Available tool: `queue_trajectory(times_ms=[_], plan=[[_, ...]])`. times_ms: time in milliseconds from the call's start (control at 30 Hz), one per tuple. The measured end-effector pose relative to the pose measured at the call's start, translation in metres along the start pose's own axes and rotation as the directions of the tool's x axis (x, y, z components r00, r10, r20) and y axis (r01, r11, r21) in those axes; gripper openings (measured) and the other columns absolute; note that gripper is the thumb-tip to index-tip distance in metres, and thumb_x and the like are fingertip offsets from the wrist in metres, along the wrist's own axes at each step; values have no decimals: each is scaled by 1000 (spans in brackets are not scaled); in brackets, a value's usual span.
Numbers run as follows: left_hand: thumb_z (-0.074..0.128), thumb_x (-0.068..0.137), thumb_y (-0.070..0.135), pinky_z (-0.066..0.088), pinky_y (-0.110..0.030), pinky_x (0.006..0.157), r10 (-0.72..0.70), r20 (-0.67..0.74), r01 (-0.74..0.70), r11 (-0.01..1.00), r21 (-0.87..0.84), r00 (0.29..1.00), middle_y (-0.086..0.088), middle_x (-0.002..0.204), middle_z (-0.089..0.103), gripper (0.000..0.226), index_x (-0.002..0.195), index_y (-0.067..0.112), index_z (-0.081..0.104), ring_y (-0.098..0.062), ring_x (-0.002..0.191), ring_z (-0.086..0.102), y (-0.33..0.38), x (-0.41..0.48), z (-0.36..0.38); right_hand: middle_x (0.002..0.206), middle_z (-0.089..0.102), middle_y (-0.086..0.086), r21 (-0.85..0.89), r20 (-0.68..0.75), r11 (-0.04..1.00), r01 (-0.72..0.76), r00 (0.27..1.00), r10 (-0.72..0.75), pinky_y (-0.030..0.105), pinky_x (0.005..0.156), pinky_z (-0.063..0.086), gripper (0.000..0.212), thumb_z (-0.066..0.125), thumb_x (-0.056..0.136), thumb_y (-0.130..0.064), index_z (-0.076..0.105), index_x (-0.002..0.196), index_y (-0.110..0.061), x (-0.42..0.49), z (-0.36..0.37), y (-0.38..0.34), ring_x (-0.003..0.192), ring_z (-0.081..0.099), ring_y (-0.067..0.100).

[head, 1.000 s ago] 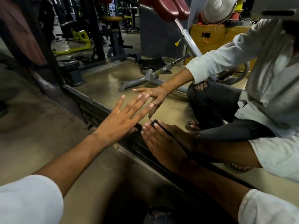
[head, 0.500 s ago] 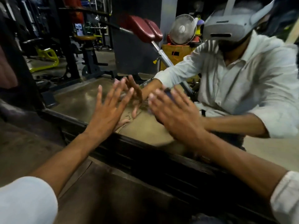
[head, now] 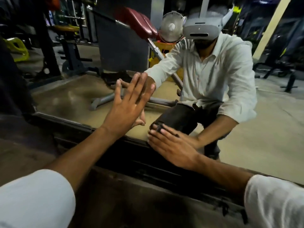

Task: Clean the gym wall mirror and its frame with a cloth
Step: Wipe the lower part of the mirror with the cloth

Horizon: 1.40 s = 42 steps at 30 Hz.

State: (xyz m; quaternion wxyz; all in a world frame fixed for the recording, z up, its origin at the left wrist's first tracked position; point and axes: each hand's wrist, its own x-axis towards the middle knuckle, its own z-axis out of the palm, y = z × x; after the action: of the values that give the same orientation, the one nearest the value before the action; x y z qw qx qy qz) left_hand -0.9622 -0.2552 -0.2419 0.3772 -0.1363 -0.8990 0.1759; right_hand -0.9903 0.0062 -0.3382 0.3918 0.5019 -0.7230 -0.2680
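The wall mirror (head: 70, 96) fills the upper view, and its dark bottom frame (head: 128, 155) runs slantwise from left to lower right. My left hand (head: 126, 107) lies flat on the glass with straight fingers, touching its own reflection. My right hand (head: 171, 145) presses flat on the glass just above the frame. A small dark piece, apparently the cloth (head: 158, 127), shows between its fingertips; the rest is hidden under the palm.
The glass reflects a crouching person in a white shirt (head: 213, 76) with a headset, a red-padded bench (head: 141, 23), a fan (head: 171, 27) and gym machines (head: 69, 51). Dark floor (head: 123, 203) lies below the frame.
The view has tilted upward. My left hand has slid higher on the glass. My right hand rose from the frame onto the glass, then came down to the mirror's bottom edge.
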Motion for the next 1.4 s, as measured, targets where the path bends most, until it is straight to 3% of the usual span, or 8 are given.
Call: queue_trajectory(times_ms=[167, 367, 467, 600, 900, 1100, 1267, 1400], plan=[[72, 80, 72, 17, -76, 121, 26, -9, -26, 1000, 9, 1000, -23, 174, -21, 135, 170, 16, -10, -41, 163, -10, 0, 2, -5, 171, 31, 6, 134, 88, 991, 3, 996, -15, 50, 131, 10, 47, 31, 115, -24, 47, 157, -12, 3, -5, 2, 162, 15, 26], [71, 82, 71, 18, -75, 123, -30, -96, 28, 999, -32, 995, -16, 176, -18, 127, 171, 14, 1, -36, 165, 0, -45, -11, 8, 170, 26, 13, -54, -240, 978, -202, 953, 184, 50, 129, 6, 50, 24, 117, -18, 17, 166, -8, 62, -56, 129, 156, 31, 33], [73, 80, 73, 19, -75, 123, -73, -68, 71, 997, -30, 995, -16, 176, -18, 132, 171, 13, -1, -35, 165, -2, -55, -16, 12, 171, 26, 15, -24, -297, 952, -305, 911, 285, 50, 130, 5, 50, 30, 116, -18, 25, 165, -7, 82, -65, 132, 156, 31, 34], [72, 82, 73, 21, -73, 123, -40, -31, 41, 999, 33, 999, -21, 176, -14, 132, 171, 13, -5, -37, 165, -3, -54, -22, 14, 174, 13, 14, -38, -164, 979, -200, 968, 192, 49, 132, 1, 54, 20, 115, -20, 18, 167, -6, 84, -39, 82, 161, 13, 33], [74, 87, 62, 25, -71, 122, -58, 61, 57, 998, 21, 996, -19, 176, -17, 127, 170, 15, -10, -36, 165, -8, -58, -48, 28, 169, 32, 16, 106, 25, 994, 39, 999, -42, 46, 130, -2, 54, 40, 109, -15, 34, 162, -5, 68, 10, -27, 158, 27, 31], [75, 92, 41, 30, -71, 119, -59, 99, 56, 998, 36, 993, -19, 175, -20, 119, 169, 13, -11, -37, 164, -11, -57, -48, 17, 170, 31, 14, 126, 41, 985, 121, 991, -127, 46, 132, 6, 53, 31, 111, -21, 36, 162, -8, 64, -7, 9, 159, 24, 30], [73, 95, 34, 33, -70, 119, -73, 95, 72, 997, 19, 993, -21, 175, -20, 115, 169, 10, -11, -38, 164, -10, -53, -47, 11, 173, 11, 18, -59, -196, 990, -127, 974, 113, 44, 131, -9, 68, 49, 105, -20, 21, 165, -4, 113, -63, 116, 161, 4, 31], [60, 100, 45, 30, -69, 121, -95, 142, 90, 995, 35, 985, -21, 173, -25, 110, 167, 10, -19, -41, 163, -12, -47, -46, 19, 171, 23, 18, -45, -296, 943, -330, 906, 303, 52, 130, 0, 63, 46, 107, -30, 31, 163, -5, 149, -80, 150, 159, 18, 38]])
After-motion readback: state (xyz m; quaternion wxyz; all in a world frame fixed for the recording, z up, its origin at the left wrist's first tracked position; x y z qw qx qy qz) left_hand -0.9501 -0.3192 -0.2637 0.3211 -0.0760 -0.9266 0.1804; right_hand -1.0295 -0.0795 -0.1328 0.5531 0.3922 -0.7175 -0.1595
